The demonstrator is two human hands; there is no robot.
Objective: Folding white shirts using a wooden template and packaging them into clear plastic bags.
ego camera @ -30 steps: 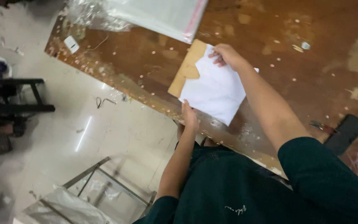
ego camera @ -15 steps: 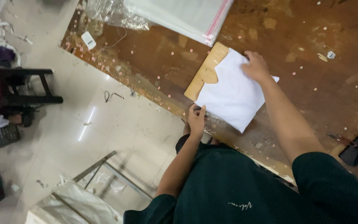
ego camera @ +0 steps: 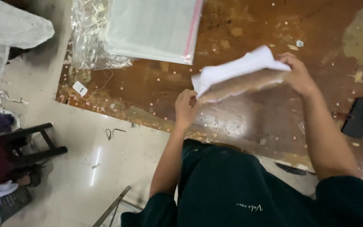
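Observation:
I hold a white folded cloth (ego camera: 236, 69) with a brown cardboard sheet (ego camera: 242, 85) under it, lifted and tilted above the worn brown table (ego camera: 248, 25). My left hand (ego camera: 186, 107) pinches the near left corner of the cloth and cardboard. My right hand (ego camera: 298, 75) grips the far right end. The stack is seen almost edge on.
A pile of clear zip bags with a pink strip (ego camera: 154, 27) lies at the table's far left, on crumpled plastic (ego camera: 87, 42). A black phone (ego camera: 359, 117) lies at the right. A small white tag (ego camera: 80, 88) sits near the table corner. A dark stool (ego camera: 30, 147) stands on the floor at left.
The cloth and cardboard lay flat on the table before; now both hands have lifted and tilted them off it. The view has shifted closer.

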